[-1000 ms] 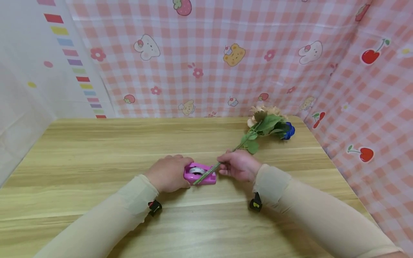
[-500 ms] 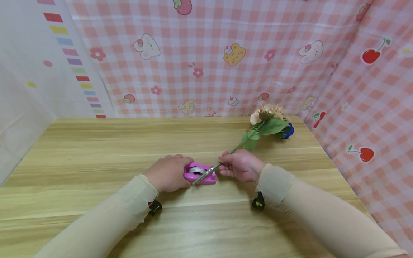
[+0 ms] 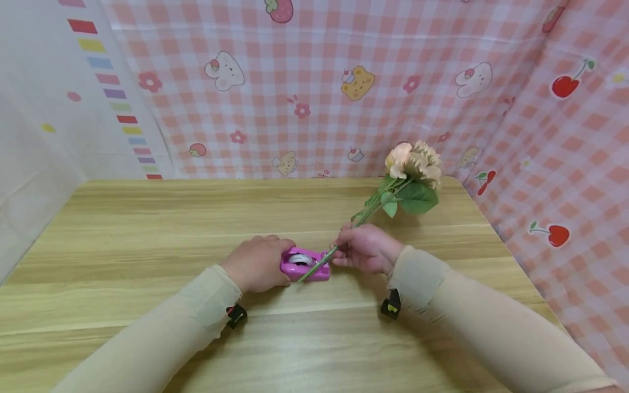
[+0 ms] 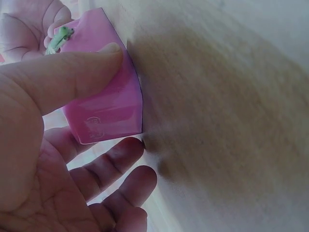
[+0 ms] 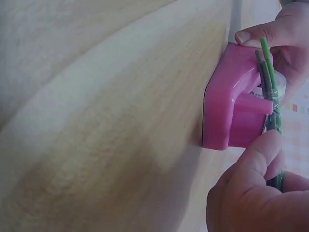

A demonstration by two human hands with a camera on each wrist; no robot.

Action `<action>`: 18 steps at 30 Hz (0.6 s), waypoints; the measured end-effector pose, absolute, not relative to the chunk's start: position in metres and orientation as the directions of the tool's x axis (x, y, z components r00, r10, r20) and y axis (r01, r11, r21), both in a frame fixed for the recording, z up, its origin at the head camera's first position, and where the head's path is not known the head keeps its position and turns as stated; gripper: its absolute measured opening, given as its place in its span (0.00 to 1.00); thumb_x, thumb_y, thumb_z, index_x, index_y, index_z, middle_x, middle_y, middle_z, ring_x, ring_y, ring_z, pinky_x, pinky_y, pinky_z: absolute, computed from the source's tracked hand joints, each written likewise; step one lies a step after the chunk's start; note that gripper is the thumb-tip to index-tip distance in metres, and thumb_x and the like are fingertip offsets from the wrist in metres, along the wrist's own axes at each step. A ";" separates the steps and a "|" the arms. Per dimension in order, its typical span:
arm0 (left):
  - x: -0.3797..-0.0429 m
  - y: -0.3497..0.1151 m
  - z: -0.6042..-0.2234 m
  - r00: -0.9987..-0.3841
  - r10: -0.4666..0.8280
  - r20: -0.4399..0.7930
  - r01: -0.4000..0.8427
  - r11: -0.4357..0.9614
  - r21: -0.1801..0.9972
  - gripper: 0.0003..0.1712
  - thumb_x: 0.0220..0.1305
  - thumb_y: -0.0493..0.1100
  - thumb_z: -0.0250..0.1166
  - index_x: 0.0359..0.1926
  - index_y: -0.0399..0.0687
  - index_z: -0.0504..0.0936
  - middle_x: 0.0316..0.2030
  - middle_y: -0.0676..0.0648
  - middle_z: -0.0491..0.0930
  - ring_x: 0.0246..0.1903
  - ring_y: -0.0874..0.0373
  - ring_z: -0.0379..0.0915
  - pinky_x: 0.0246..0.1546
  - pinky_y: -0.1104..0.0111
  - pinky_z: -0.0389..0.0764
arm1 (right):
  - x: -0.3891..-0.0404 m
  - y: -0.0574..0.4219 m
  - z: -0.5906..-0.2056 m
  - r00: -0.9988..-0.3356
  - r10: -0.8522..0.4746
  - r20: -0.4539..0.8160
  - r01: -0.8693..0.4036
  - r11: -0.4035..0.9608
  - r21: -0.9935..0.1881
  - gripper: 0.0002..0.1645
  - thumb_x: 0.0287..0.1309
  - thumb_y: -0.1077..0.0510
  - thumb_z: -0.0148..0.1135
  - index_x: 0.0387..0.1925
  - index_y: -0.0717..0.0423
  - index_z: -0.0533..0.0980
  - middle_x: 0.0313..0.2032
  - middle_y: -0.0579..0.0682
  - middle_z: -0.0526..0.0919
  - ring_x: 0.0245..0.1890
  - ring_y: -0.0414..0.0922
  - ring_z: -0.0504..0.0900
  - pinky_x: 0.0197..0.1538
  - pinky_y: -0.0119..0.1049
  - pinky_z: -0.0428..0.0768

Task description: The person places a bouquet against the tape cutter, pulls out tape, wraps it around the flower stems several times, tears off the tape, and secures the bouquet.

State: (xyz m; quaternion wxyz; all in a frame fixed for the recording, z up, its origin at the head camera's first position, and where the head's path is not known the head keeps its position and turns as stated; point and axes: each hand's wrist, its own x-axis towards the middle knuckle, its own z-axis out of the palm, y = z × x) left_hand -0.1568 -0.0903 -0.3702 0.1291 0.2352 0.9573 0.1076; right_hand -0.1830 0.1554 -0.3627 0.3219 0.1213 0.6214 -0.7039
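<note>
My left hand (image 3: 259, 264) grips the left end of a pink tape dispenser (image 3: 292, 273) standing on the wooden table; in the left wrist view its thumb lies along the dispenser's (image 4: 108, 106) side. Between thumb and fingers, my right hand (image 3: 368, 250) pinches the green stems (image 3: 316, 266) of a small bunch of artificial flowers (image 3: 415, 162). The stems slant across the dispenser's top, cut ends toward me. Clear tape shows around them in the right wrist view, close to the dispenser (image 5: 222, 108). Cream blossoms and green leaves (image 3: 417, 197) point to the back right.
The wooden table (image 3: 147, 218) ends at a pink checked cloth (image 3: 314, 71) hung behind it. Another printed cloth (image 3: 555, 180) borders the right side, and a white one (image 3: 39, 109) the left.
The bunch has turned in my right hand: the cream blossoms have come up higher, and the blue flower at the right has gone out of sight. My left hand stays on the tape dispenser.
</note>
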 end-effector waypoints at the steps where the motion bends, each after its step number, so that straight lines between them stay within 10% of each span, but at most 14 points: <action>1: -0.157 -0.090 -0.370 -0.855 0.479 -0.197 0.423 0.866 0.266 0.39 0.59 0.54 0.78 0.69 0.51 0.77 0.55 0.46 0.84 0.54 0.45 0.79 0.61 0.49 0.78 | -0.183 0.156 -0.363 -0.763 -0.304 -0.571 0.605 -0.024 -0.796 0.16 0.74 0.68 0.47 0.28 0.51 0.62 0.32 0.52 0.79 0.31 0.42 0.79 0.41 0.33 0.86; 18: -0.157 -0.090 -0.370 -0.853 0.478 -0.211 0.424 0.869 0.256 0.39 0.60 0.55 0.77 0.69 0.52 0.77 0.56 0.47 0.83 0.55 0.45 0.79 0.62 0.49 0.78 | -0.181 0.164 -0.371 -0.774 -0.257 -0.579 0.607 -0.036 -0.794 0.10 0.72 0.74 0.50 0.38 0.58 0.65 0.41 0.54 0.84 0.37 0.44 0.84 0.48 0.34 0.88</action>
